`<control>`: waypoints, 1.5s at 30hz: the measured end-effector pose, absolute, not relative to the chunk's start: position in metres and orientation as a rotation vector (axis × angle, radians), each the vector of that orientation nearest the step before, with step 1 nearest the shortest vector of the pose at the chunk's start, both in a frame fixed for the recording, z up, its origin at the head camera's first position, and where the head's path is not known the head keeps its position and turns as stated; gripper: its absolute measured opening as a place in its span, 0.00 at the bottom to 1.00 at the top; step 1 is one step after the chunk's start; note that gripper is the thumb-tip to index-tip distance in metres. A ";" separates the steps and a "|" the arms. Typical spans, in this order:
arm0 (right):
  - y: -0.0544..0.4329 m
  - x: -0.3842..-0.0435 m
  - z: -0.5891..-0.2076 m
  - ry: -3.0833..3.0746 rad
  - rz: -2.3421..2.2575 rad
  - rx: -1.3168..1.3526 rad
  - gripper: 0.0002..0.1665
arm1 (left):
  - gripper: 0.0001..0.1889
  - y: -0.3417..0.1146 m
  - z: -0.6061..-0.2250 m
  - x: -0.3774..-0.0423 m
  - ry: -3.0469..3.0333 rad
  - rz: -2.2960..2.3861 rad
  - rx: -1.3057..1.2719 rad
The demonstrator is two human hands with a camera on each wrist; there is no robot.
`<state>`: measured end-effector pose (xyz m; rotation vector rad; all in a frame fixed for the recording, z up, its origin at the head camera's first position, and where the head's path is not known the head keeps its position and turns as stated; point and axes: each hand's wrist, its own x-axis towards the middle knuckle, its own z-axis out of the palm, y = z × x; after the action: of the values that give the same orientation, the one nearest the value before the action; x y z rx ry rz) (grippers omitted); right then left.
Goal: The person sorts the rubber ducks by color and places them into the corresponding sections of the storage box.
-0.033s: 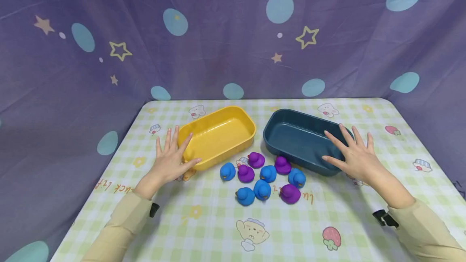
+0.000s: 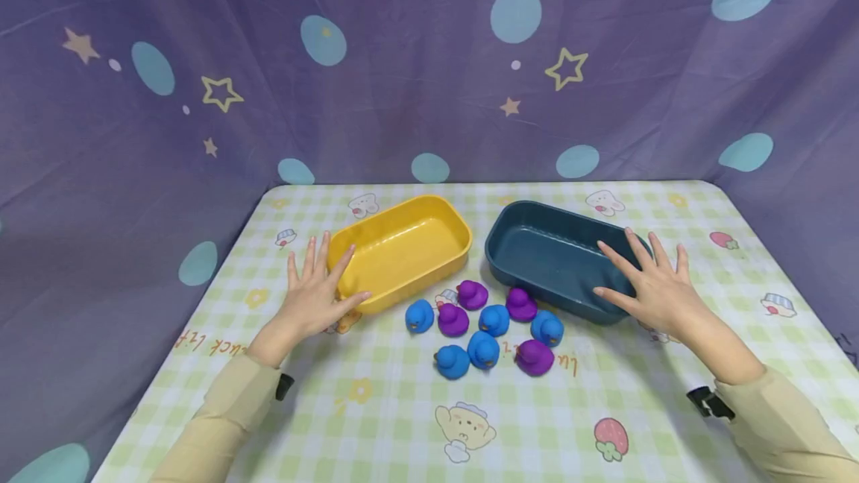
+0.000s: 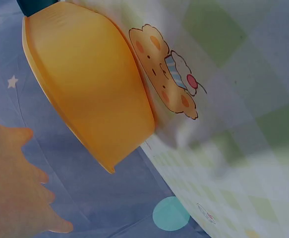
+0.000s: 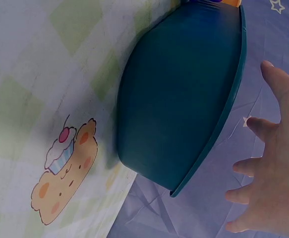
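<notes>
In the head view my left hand [image 2: 312,300] is spread with straight fingers over the left end of a yellow bin [image 2: 399,285]. The left wrist view shows a gap between those fingers and the bin's wall [image 3: 89,74]. My right hand [image 2: 661,293], fingers also spread, hovers by the right end of a dark teal bin [image 2: 537,274]; in the right wrist view it is apart from the bin's side [image 4: 179,99]. Neither hand holds anything. In front of the bins sit several blue rubber ducks [image 2: 484,351] and several purple rubber ducks [image 2: 535,358], loosely grouped.
A green-and-white checked tablecloth [image 2: 396,438] with cartoon prints covers the table. Purple curtains [image 2: 403,95] with stars and ovals hang behind and at both sides. The two bins stand angled, with a narrow gap between their near ends.
</notes>
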<state>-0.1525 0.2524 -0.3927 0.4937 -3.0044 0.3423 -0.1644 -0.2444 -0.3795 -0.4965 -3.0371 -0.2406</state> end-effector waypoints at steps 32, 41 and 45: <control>0.212 -0.141 -0.381 -2.836 0.508 0.920 0.41 | 0.39 -0.267 -0.376 -0.173 -2.988 -0.380 -0.455; 0.200 -0.133 -0.384 -2.792 0.578 1.060 0.38 | 0.37 -0.276 -0.381 -0.177 -2.936 -0.522 -0.472; 0.195 -0.130 -0.385 -2.766 0.618 1.099 0.38 | 0.36 -0.280 -0.383 -0.179 -2.924 -0.587 -0.446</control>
<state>-0.1295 0.1954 -0.3854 1.0988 -2.7657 0.6175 -0.1789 -0.2798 -0.3831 -0.4463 -2.9243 -0.5873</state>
